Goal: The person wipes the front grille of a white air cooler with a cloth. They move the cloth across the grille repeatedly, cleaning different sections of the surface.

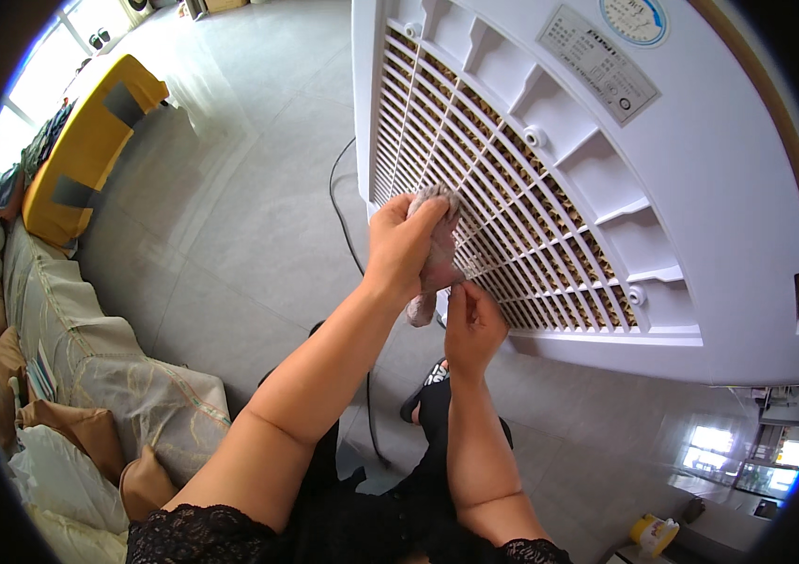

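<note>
My left hand [395,242] is closed around a crumpled greyish-pink cloth [439,256], which bunches out above the thumb and hangs down below the palm. Just under it, my right hand [474,322] has thumb and forefinger pinched together at the cloth's lower edge. Both hands are close in front of a white slatted grille [512,226] on a large white appliance that looks like an air cooler [700,160]. Brown honeycomb padding shows behind the slats. Whether the cloth touches the slats is hard to tell.
A black cable [335,188] runs over the grey tiled floor [230,188] beside the appliance. At the left, a yellow piece of furniture [89,155] stands near a sofa draped in a pale cover [136,376]. Brown cushions and a plastic bag [66,479] lie there. A yellow tub [653,534] is at lower right.
</note>
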`<action>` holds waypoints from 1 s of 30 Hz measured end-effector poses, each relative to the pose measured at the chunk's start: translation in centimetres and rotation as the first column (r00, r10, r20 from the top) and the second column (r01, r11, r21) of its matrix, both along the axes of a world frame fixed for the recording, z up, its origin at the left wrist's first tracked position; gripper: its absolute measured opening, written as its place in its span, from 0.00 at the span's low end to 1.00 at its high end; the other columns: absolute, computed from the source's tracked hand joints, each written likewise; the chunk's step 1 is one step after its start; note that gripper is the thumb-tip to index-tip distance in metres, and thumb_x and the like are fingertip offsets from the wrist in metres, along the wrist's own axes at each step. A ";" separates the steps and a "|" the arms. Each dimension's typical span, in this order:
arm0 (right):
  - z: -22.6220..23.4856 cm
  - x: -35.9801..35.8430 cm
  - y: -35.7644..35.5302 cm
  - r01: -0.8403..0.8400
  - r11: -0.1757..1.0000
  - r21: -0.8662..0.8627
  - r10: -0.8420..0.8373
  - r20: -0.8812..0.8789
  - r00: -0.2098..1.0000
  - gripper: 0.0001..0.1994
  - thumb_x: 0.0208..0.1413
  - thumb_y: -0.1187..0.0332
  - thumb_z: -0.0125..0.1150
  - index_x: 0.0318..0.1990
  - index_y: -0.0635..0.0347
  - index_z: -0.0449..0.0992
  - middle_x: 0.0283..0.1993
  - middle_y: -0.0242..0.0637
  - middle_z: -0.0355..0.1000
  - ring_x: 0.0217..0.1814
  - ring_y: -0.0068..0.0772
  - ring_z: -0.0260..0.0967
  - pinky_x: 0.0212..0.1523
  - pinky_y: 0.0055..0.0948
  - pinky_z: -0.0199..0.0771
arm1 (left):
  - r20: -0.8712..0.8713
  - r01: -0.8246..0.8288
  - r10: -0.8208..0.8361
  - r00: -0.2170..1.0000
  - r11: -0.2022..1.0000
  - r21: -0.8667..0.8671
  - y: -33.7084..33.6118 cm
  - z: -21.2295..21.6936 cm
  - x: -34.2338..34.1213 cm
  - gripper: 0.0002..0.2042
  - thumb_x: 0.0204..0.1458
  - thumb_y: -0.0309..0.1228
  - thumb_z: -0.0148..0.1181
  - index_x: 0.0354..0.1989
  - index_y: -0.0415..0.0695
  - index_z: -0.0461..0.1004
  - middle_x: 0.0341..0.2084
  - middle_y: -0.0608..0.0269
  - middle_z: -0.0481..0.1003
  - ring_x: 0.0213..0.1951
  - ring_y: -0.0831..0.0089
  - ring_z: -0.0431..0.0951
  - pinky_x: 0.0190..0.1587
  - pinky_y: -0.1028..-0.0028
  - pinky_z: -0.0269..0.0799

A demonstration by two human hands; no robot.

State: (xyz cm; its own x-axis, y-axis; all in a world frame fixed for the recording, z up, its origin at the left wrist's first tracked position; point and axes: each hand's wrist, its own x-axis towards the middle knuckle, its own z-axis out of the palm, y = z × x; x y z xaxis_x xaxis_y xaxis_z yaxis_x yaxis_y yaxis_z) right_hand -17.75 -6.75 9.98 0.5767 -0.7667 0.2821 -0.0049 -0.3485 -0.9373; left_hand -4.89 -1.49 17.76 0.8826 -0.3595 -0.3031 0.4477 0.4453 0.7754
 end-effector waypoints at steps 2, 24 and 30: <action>0.2 0.1 -0.1 0.013 1.000 0.020 -0.013 -0.011 1.000 0.05 0.54 0.73 0.62 0.35 0.65 0.79 0.24 0.34 0.73 0.20 0.19 0.65 0.24 0.20 0.66 | -0.027 0.008 -0.009 1.000 0.998 -0.063 -0.8 0.9 -0.1 0.08 0.51 0.30 0.60 0.31 0.37 0.71 0.23 0.62 0.74 0.21 0.79 0.72 0.21 0.77 0.69; 0.1 0.2 0.3 -0.050 0.999 -0.004 0.050 -0.021 0.999 0.05 0.54 0.74 0.63 0.37 0.64 0.80 0.26 0.35 0.75 0.21 0.20 0.67 0.23 0.19 0.66 | 0.211 0.021 -0.052 0.976 0.989 0.149 -1.0 0.6 -1.5 0.09 0.51 0.26 0.64 0.37 0.34 0.74 0.27 0.62 0.76 0.24 0.79 0.74 0.25 0.79 0.74; 0.5 0.4 0.6 -0.033 0.999 0.025 0.032 0.028 0.999 0.03 0.53 0.75 0.63 0.34 0.63 0.80 0.24 0.34 0.73 0.19 0.22 0.66 0.23 0.20 0.66 | 0.039 0.068 -0.072 0.997 0.993 0.092 -0.6 1.8 0.0 0.08 0.51 0.29 0.62 0.32 0.36 0.74 0.23 0.63 0.75 0.22 0.79 0.73 0.19 0.77 0.72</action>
